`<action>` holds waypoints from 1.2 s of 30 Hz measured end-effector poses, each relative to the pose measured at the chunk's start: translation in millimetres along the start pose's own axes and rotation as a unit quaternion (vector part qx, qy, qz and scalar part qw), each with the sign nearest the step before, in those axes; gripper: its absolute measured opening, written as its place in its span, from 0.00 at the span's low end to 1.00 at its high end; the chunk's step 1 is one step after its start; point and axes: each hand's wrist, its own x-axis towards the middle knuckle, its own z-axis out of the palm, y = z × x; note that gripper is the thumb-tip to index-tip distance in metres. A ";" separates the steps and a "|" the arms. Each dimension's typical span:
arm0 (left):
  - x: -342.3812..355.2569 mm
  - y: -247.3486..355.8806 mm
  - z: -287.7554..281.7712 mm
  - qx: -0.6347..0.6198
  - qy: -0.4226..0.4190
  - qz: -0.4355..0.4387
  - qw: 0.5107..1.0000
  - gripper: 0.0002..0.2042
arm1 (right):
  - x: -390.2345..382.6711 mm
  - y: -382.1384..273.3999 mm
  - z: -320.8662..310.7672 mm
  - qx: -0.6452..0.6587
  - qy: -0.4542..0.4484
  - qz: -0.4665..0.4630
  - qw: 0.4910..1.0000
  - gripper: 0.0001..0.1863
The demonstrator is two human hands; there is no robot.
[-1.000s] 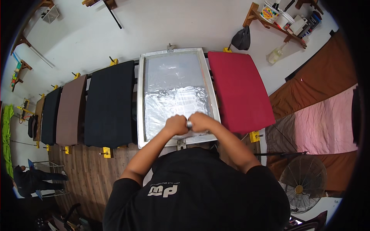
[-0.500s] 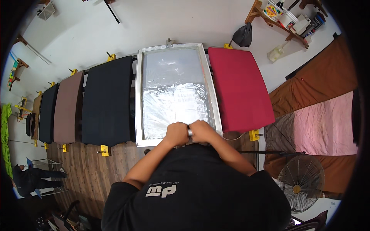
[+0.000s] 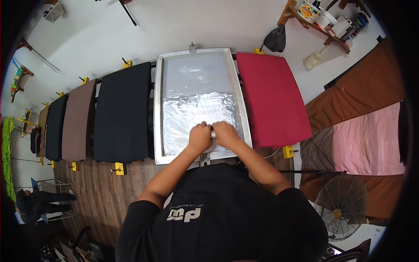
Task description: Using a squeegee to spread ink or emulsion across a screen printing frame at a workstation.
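Observation:
My left hand (image 3: 200,137) and my right hand (image 3: 224,135) are closed side by side on the silver handle of a squeegee (image 3: 213,134), mostly hidden under my fingers. They are over the lower part of a screen-printing screen in a pale metal frame (image 3: 158,109). The screen's lower half carries shiny, streaked whitish material (image 3: 179,113); its upper part looks smooth grey. A red cloth-covered platen (image 3: 273,100) stands just right of the frame, and a black one (image 3: 120,111) just left.
More covered platens (image 3: 76,120) run leftward along the wall. A wall shelf (image 3: 288,13) holds tubs at upper right. A fan (image 3: 340,205) and hanging brown and pink fabrics (image 3: 366,139) are at right. Another person (image 3: 30,205) works at far left beside a metal rack.
Both hands and the squeegee first moved toward the screen's near edge, then back up it, away from me. The other person has shifted only slightly.

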 end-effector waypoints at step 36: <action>25.6 3.6 -28.7 0.032 -0.113 -0.056 0.992 0.10 | 20.9 4.2 -32.3 -0.002 -0.088 0.011 0.996 0.09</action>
